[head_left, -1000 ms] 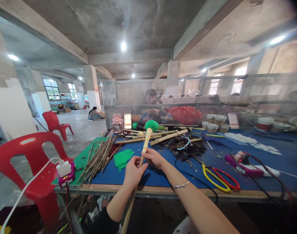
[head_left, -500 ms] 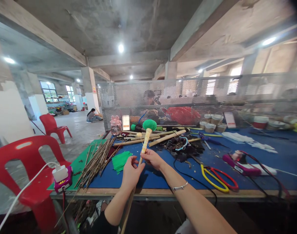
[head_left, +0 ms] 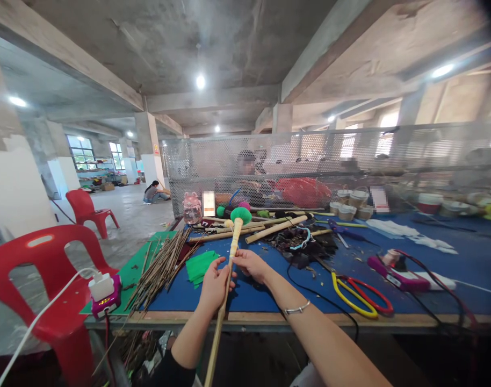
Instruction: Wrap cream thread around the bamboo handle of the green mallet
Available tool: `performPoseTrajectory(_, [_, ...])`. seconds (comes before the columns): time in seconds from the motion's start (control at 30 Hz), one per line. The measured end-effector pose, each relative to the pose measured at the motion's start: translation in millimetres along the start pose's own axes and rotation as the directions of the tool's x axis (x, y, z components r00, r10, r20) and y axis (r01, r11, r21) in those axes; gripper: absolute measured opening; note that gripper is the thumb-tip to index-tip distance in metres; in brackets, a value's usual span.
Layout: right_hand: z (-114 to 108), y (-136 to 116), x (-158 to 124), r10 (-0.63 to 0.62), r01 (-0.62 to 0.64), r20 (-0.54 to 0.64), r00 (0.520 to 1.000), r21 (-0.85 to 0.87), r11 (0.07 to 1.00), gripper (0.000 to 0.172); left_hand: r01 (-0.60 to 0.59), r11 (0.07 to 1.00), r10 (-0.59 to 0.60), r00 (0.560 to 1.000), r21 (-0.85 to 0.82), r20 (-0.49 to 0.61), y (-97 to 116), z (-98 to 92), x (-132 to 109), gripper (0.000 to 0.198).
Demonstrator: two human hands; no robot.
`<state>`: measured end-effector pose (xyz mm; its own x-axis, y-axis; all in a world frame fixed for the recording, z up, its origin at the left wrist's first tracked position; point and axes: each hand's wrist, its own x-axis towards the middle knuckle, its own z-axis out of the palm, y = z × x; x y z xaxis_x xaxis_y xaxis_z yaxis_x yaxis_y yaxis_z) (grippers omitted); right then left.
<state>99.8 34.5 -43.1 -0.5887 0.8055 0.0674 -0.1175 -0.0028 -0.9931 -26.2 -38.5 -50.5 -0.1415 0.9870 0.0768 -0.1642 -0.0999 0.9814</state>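
A long wooden stick (head_left: 216, 338) slants up from below the table edge, topped by a round green head (head_left: 240, 216). Pale yellow wrapping (head_left: 236, 234) covers its neck under the head. My left hand (head_left: 216, 282) is closed around the bare stick. Just above it, my right hand (head_left: 249, 264) pinches the lower end of the wrapping between thumb and fingers. A folded green cloth (head_left: 202, 267) lies left of my hands. Behind the head are a magenta ball (head_left: 244, 205) and another green ball (head_left: 221, 211).
Thin twigs (head_left: 159, 271) are piled at left. Yellow-and-red-handled scissors (head_left: 356, 293), a purple power strip (head_left: 398, 275) and dark scraps (head_left: 305, 247) lie at right. Thicker sticks (head_left: 275, 229) and a pink bottle (head_left: 192, 208) stand before a mesh partition (head_left: 213, 156). A red chair (head_left: 48, 263) is at left.
The green head has dropped and shifted slightly left, tipping away from me, and the magenta ball behind it now shows. The stick's lower end has swung right. Both hands keep their hold.
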Motion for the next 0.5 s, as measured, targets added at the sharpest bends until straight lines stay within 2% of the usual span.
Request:
performPoseTrajectory(0.17, [1.1,-2.5,0.0,-0.039,0.039,-0.017,0.999,0.024,0.999,0.038,-0.147,0.985,0.15,0.988,0.095,-0.032,-2.8,2.9,-4.1,0.037])
performPoseTrajectory(0.23, [2.2,-5.1,-1.9,-0.041,0.039,0.018,0.999,0.075,0.996,0.037,-0.103,0.994,0.105,0.994,0.047,-0.024,-1.5,2.2,-4.5,0.036])
performPoseTrajectory(0.33, [2.2,-7.6,-4.9,-0.024,0.01,0.095,0.995,0.145,0.989,0.036,-0.023,0.999,0.026,0.998,-0.046,0.057,1.3,0.1,-5.0,0.039])
performPoseTrajectory(0.4, [0.9,-6.9,-4.9,-0.013,-0.001,0.104,0.995,0.138,0.99,0.035,0.008,0.999,-0.002,0.995,-0.053,0.1,1.3,-0.4,-5.0,0.04])
performPoseTrajectory(0.5, [-2.0,-2.4,-1.4,-0.022,0.019,0.037,0.999,0.078,0.997,0.034,-0.038,0.999,0.038,0.999,0.018,0.035,-2.2,1.2,-4.2,0.039])
